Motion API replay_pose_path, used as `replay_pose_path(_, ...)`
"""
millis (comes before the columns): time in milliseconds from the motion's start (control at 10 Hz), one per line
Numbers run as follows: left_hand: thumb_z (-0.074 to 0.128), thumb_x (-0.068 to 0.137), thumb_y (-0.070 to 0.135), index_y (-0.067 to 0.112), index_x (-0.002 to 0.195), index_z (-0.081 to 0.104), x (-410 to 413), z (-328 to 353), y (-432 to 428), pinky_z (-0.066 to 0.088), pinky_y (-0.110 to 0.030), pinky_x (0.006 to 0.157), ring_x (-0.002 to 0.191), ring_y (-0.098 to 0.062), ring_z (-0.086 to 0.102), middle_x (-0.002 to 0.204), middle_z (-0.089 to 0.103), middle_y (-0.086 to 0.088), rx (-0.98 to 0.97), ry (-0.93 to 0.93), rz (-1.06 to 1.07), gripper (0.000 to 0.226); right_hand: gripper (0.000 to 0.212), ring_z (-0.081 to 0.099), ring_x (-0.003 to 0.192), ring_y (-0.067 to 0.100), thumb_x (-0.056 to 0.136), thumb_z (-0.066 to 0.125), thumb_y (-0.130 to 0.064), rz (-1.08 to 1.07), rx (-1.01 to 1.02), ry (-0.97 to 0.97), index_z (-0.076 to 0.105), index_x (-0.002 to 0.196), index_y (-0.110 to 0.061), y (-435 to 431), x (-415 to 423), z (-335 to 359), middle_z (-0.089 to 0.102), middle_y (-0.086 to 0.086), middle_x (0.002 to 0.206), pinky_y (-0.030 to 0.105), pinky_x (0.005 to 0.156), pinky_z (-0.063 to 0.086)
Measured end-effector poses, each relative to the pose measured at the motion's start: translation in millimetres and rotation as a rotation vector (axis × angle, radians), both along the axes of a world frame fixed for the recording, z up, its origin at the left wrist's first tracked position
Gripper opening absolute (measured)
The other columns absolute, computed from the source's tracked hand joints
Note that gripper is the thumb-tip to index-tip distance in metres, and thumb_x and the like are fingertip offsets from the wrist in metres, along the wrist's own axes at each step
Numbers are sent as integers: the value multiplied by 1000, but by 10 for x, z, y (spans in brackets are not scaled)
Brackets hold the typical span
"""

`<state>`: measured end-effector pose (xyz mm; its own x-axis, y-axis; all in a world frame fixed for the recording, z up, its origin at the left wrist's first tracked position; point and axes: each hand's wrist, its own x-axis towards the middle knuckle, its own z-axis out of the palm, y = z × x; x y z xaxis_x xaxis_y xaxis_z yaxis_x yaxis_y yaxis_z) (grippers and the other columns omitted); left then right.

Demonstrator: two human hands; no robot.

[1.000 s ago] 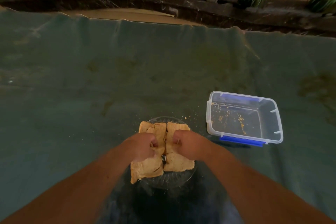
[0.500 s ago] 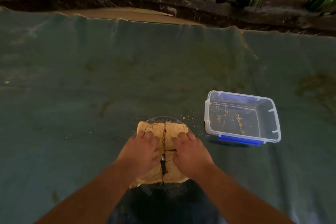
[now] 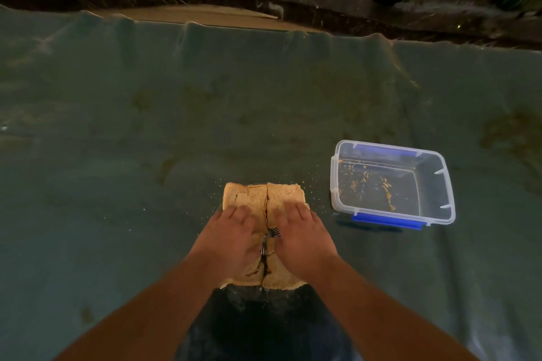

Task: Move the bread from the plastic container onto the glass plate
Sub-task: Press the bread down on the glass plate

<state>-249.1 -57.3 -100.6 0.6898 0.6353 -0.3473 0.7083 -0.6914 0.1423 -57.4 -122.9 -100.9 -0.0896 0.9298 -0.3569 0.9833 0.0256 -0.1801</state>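
Here the bread [image 3: 265, 199] lies under flat, spread fingers [image 3: 237, 214] of both hands, touching.

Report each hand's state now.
Left hand: open, flat on the bread.
Right hand: open, flat on the bread.

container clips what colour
Blue, on the clear plastic container; the near clip shows best in the head view.

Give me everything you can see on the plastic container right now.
The plastic container is a clear rectangular tub with no lid on and blue latches on its near and far rims. It sits upright on the green cloth, right of the bread, untouched. Only orange crumbs remain inside.
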Motion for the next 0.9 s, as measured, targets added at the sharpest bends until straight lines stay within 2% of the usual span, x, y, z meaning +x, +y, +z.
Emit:
replay_pose_path(100, 40, 91, 59, 21, 115, 63, -118, 5, -47, 52, -45, 91, 105, -25, 54, 115, 63, -4, 72, -22, -85, 50, 44, 49, 118, 32, 100, 40, -36, 32, 81, 10, 50, 140, -21, -52, -2, 14, 56, 9, 129, 49, 103, 43)
replay_pose_path(200, 31, 87, 63, 25, 121, 60, -160, -9, -52, 50, -43, 94, 110, -24, 51, 119, 58, -1, 15, 11, -67, 59, 41, 48, 115, 30, 101, 42, -38, 32, 64, 10, 52, 137, -22, -77, -4, -25, 56, 8, 126, 47, 101, 44)
replay_pose_path(300, 31, 85, 64, 26, 125, 57, -129, -6, -46, 47, -45, 98, 113, -25, 48, 124, 55, -2, 8, 22, -69, 60, 41, 48, 117, 30, 100, 45, -40, 33, 73, 14, 51, 138, -23, -80, -5, -51, 55, 8, 128, 48, 103, 44)
replay_pose_path(400, 45, 87, 62, 26, 129, 54, -96, -14, -63, 47, -48, 102, 120, -27, 48, 132, 55, -4, 43, 0, -43, 56, 46, 47, 123, 34, 100, 45, -41, 19, 111, 0, 47, 142, -22, -92, -10, -74, 53, 10, 134, 50, 106, 41)
replay_pose_path(500, 51, 89, 61, 20, 146, 43, -48, -28, -86, 33, -52, 118, 143, -32, 36, 158, 41, -11, 27, -7, 42, 71, 64, 17, 154, 43, 105, 34, -45, -45, 96, 22, 23, 161, -15, -103, -31, -119, 26, 20, 168, 52, 125, 10)
replay_pose_path(600, 41, 93, 62, 17, 158, 22, -4, -84, -109, 12, -52, 127, 155, -30, 10, 171, 13, -11, -22, 35, 83, 81, 69, -12, 157, 37, 108, 21, -49, -70, 82, 30, 3, 164, -14, -135, -65, -228, -1, 17, 174, 45, 120, -17)
replay_pose_path(800, 7, 83, 69, 18, 160, 16, 7, -101, -117, 9, -54, 127, 156, -29, 2, 172, 6, -10, -44, 96, 77, 93, 70, -20, 155, 36, 107, 16, -52, -61, 25, -27, -9, 163, -17, -136, -96, -293, -11, 17, 172, 49, 121, -17)
replay_pose_path(900, 6, 84, 72, 20, 161, 11, 22, 31, -24, 4, -56, 126, 156, -30, 1, 172, 4, -10, 9, 99, 75, 93, 72, -23, 154, 37, 106, 15, -53, -54, 3, -24, -13, 162, -18, -47, -67, -120, -15, 17, 172, 50, 120, -17)
